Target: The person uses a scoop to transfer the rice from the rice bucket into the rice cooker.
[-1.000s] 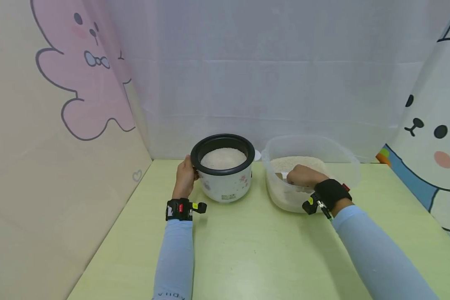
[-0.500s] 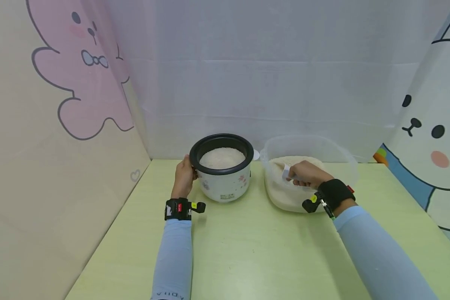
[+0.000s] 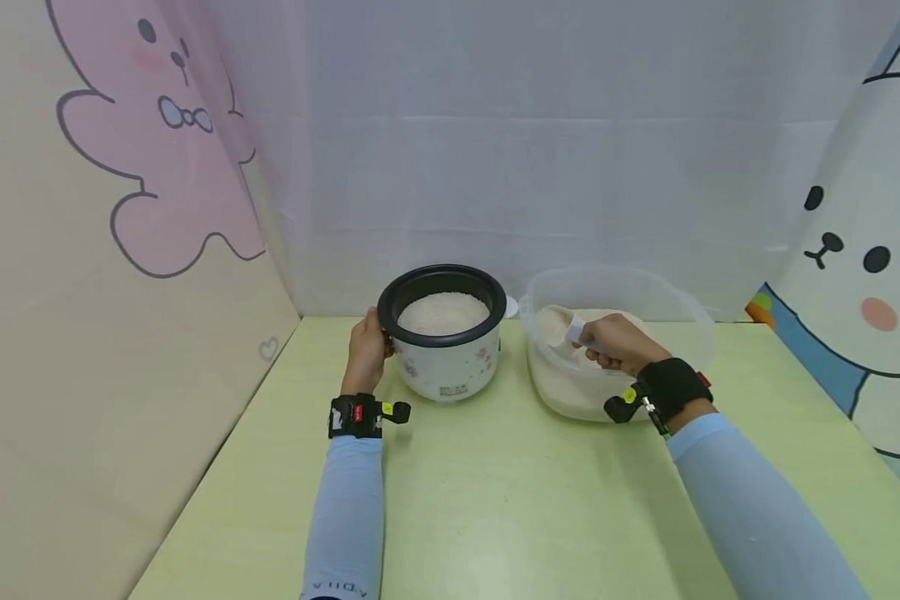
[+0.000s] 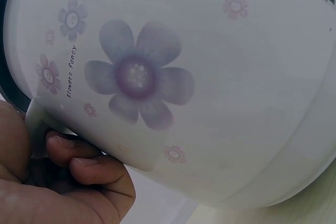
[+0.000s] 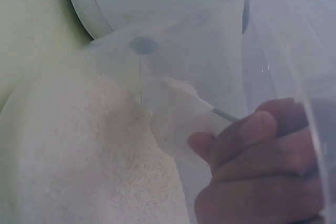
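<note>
A white rice cooker (image 3: pixel 450 371) with flower prints and a black rim stands on the table, uncovered, rice (image 3: pixel 444 314) showing inside. My left hand (image 3: pixel 366 352) grips its side handle (image 4: pixel 39 124), the fingers curled under it in the left wrist view. To the right is a clear plastic tub (image 3: pixel 570 400) with more rice (image 5: pixel 105 156) in it. My right hand (image 3: pixel 617 340) holds a white scoop (image 3: pixel 572 327) by the handle, inside the tub's rim. Rice fills the scoop, which is tilted toward the cooker side. Through the tub's wall, the right wrist view shows the scoop (image 5: pixel 178 116) hazily.
The pale yellow-green table (image 3: pixel 465 500) stretches forward of both containers. A white curtain (image 3: pixel 450 167) hangs right behind them, and printed cloth walls (image 3: pixel 187 375) flank the table. A small white round piece (image 3: pixel 512 307) sticks out beside the cooker, toward the tub.
The right hand has raised the scoop out of the rice, now loaded, near the tub's left side. My left hand stays on the cooker handle. The head view has shifted slightly.
</note>
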The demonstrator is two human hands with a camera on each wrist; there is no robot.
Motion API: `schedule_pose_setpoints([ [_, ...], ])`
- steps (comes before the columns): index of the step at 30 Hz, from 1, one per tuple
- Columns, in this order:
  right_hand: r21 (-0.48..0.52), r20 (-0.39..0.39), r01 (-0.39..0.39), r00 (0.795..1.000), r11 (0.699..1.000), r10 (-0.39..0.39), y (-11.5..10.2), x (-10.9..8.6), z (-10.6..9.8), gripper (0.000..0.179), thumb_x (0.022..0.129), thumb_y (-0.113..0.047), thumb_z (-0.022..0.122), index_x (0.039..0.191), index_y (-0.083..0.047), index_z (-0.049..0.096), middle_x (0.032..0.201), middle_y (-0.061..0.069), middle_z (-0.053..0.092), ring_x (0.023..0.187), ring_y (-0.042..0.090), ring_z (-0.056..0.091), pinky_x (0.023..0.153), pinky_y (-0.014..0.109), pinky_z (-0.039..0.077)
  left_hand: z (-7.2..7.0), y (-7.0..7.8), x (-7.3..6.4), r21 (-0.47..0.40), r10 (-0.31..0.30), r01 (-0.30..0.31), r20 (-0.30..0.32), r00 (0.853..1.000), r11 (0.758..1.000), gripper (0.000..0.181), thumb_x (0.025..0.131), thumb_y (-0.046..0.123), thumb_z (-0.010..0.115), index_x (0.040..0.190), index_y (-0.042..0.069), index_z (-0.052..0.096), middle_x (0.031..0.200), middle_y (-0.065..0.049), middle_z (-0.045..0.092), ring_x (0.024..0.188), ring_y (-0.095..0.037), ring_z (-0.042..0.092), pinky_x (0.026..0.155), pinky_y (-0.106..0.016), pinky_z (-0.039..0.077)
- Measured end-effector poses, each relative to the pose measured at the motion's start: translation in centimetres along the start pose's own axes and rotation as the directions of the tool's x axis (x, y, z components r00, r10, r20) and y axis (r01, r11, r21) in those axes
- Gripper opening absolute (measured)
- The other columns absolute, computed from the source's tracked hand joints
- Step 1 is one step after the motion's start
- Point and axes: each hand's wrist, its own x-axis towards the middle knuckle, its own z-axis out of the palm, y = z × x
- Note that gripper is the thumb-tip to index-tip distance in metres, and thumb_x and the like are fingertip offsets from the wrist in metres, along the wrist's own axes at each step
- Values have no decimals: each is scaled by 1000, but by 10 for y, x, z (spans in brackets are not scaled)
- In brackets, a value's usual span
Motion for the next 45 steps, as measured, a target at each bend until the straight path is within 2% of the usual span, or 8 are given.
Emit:
schedule_pose_setpoints([
  [9, 86, -4, -6, 1000, 996, 7, 2, 1, -1, 45, 105, -16, 34, 133, 15, 49, 71, 1, 52, 49, 7, 35, 48, 23, 31, -1, 1, 0, 10, 10, -10, -2, 1000, 1000, 49, 112, 43, 36, 75, 12, 46, 67, 0, 39, 57, -13, 38, 57, -27, 35],
  [15, 198, 7, 4, 1000, 980, -5, 2, 1, -1, 45, 105, -13, 30, 134, 18, 44, 69, 0, 50, 48, 6, 34, 47, 22, 29, -1, 1, -1, -9, 20, -20, 4, 1000, 1000, 50, 112, 42, 37, 71, 14, 42, 63, 2, 37, 54, -12, 35, 55, -27, 32],
  [22, 253, 12, 10, 1000, 967, -13, 0, 0, -2, 46, 107, -14, 30, 139, 16, 38, 69, -1, 48, 48, 5, 35, 47, 21, 30, -1, 3, -2, -3, 21, -21, 3, 1000, 1000, 50, 111, 43, 37, 72, 14, 45, 65, 2, 37, 54, -12, 36, 56, -27, 32],
  [33, 416, 2, 33, 999, 909, -37, -4, -3, -2, 41, 108, -14, 28, 139, 13, 33, 73, -1, 48, 51, 5, 37, 48, 20, 32, -3, 5, -1, -3, 29, -29, -1, 1000, 1000, 49, 113, 39, 36, 72, 13, 45, 64, 2, 37, 54, -12, 35, 56, -27, 33],
  [38, 439, -8, 43, 999, 898, -44, -3, -4, -3, 35, 108, -13, 27, 134, 10, 36, 75, -1, 48, 52, 5, 37, 48, 20, 31, -2, 4, -1, -2, 30, -30, 2, 1000, 1000, 48, 112, 43, 37, 74, 13, 44, 66, 2, 36, 55, -12, 35, 56, -27, 32],
  [45, 462, -34, 80, 997, 883, -72, 2, -8, -4, 36, 108, -12, 24, 133, 11, 34, 75, 0, 49, 53, 5, 38, 48, 21, 30, -1, 1, -2, 10, 19, -19, 9, 1000, 1000, 47, 113, 38, 36, 74, 13, 45, 67, 1, 37, 58, -17, 36, 60, -31, 33],
])
